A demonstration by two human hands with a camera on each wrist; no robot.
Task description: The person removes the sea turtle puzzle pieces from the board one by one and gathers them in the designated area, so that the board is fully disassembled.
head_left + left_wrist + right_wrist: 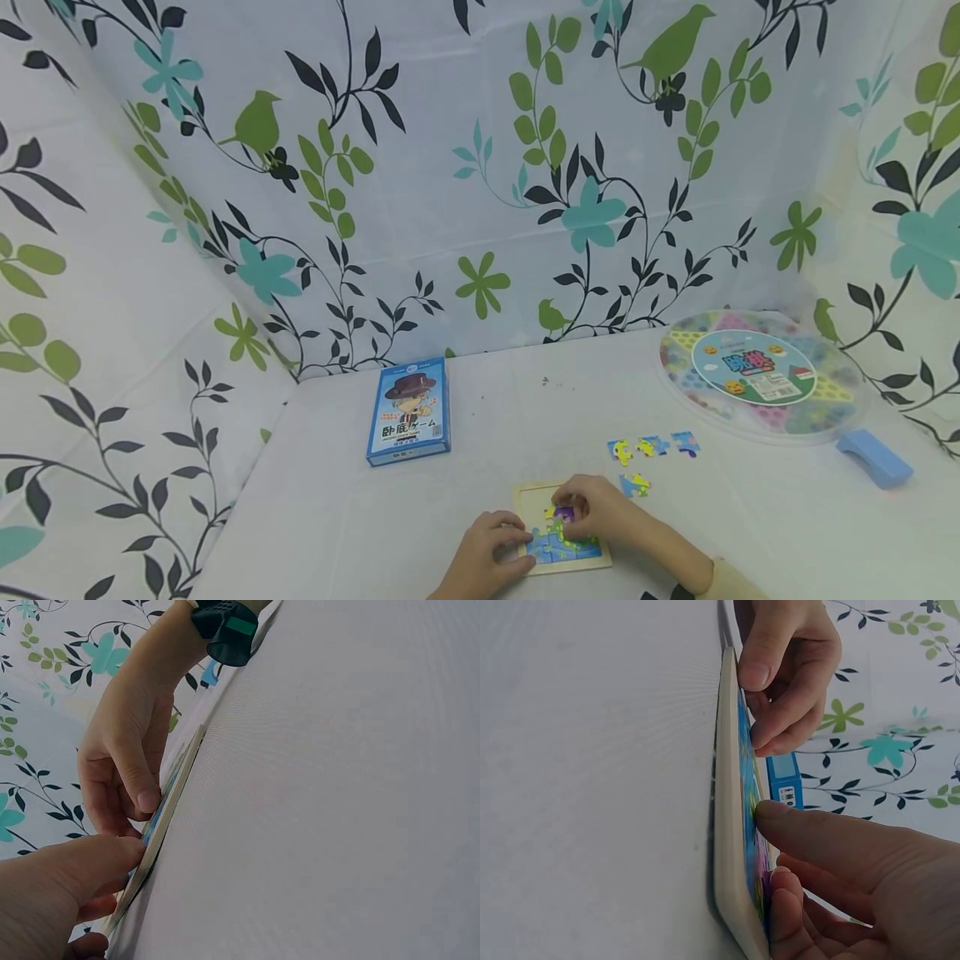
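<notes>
A square jigsaw puzzle tray with a pale wooden rim lies on the table, partly filled with blue, green and yellow pieces. My left hand holds its left edge, thumb and curled fingers at the rim. Over the tray, my right hand pinches a purple puzzle piece between thumb and fingers. In the right wrist view, the right thumb touches the puzzle surface. Seen edge-on in the left wrist view, the tray lies between both hands. Fingers hide part of the picture.
Loose puzzle pieces lie beyond the right hand, with another piece nearer. A blue game box stands to the left at the back. To the right are a round clear game case and a blue curved object.
</notes>
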